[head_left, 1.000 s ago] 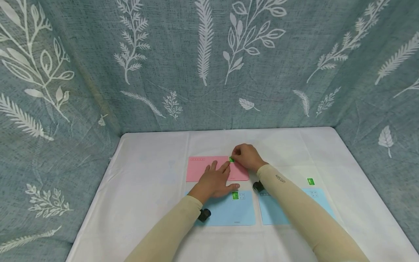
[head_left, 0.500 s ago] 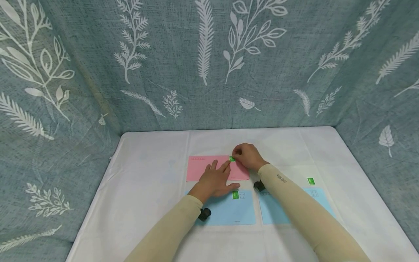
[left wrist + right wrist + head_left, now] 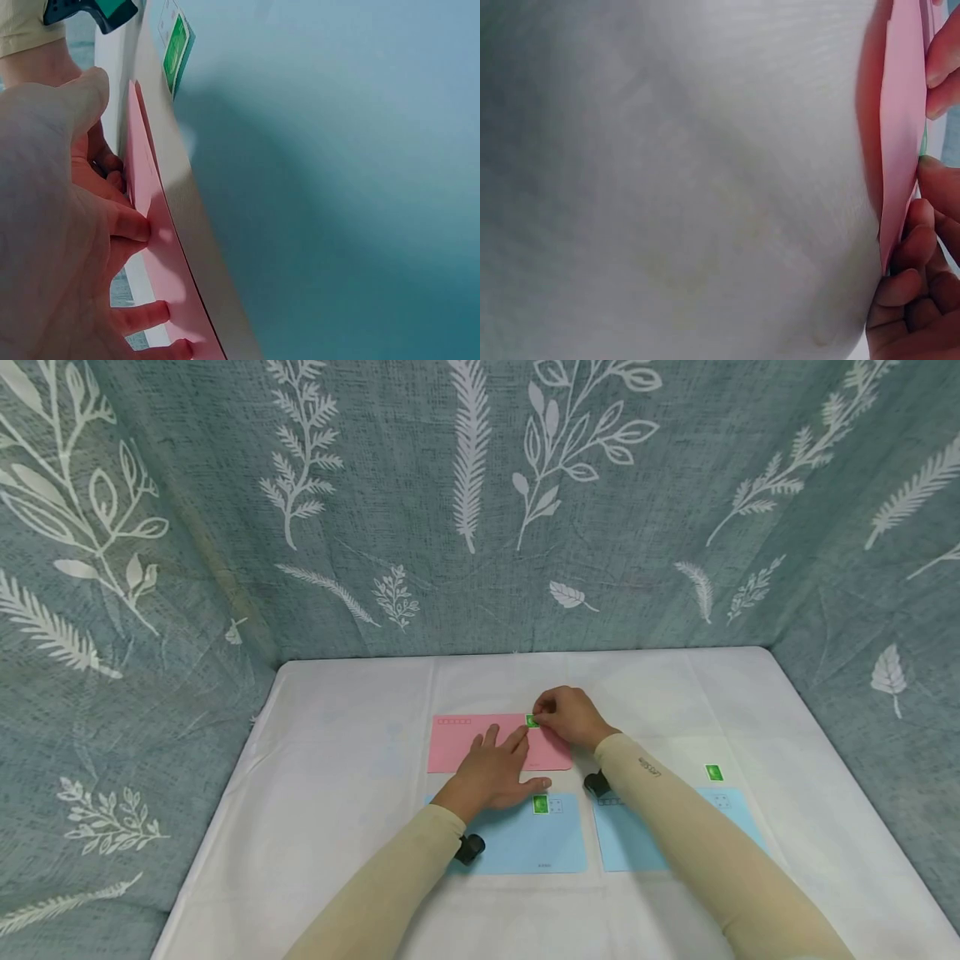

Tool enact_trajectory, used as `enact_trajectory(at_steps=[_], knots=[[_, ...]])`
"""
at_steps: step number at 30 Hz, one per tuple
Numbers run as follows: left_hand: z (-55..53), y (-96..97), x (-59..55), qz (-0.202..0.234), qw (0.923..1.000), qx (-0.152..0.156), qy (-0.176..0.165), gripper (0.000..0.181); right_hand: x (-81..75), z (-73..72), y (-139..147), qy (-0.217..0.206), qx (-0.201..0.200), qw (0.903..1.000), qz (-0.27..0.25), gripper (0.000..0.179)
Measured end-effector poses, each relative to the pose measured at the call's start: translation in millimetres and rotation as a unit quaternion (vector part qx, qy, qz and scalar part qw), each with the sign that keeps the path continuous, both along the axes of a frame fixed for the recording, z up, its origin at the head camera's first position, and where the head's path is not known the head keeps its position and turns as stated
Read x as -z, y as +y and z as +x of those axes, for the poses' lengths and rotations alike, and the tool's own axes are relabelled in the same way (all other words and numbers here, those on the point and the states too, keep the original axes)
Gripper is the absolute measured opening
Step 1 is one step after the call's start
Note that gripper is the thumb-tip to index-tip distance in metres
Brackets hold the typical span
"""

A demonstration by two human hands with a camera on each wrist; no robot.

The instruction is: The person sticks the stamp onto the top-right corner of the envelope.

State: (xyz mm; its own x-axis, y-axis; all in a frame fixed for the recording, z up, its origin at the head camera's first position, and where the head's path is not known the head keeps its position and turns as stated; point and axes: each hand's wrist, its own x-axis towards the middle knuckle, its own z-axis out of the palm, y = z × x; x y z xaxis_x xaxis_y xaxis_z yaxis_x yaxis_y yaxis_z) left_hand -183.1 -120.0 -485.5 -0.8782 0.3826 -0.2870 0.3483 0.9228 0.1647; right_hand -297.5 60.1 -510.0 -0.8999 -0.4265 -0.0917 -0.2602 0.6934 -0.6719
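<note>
The left hand (image 3: 491, 774) spreads wide over the pink paper envelope (image 3: 448, 752) on the white-covered table (image 3: 337, 752), its fingertips resting on the paper, probably to keep it from sliding. The right hand (image 3: 570, 716), fingers curled in, appears to pinch the small green white-bordered stamp (image 3: 530, 721) at the envelope's far edge, a narrow grip that seems suited to fine placing.

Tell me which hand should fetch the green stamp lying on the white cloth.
Probably the right hand, once free: it is nearer that stamp; the left hand lies farther off, on the pink envelope.
</note>
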Motion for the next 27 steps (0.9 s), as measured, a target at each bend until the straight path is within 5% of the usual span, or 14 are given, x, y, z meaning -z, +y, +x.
enact_trajectory(at_steps=[27], knots=[[0.0,0.4,-1.0,0.001,1.0000,-0.001,-0.007,0.088,0.2,0.8,0.2,0.003,0.003,1.0000,-0.002,0.013]])
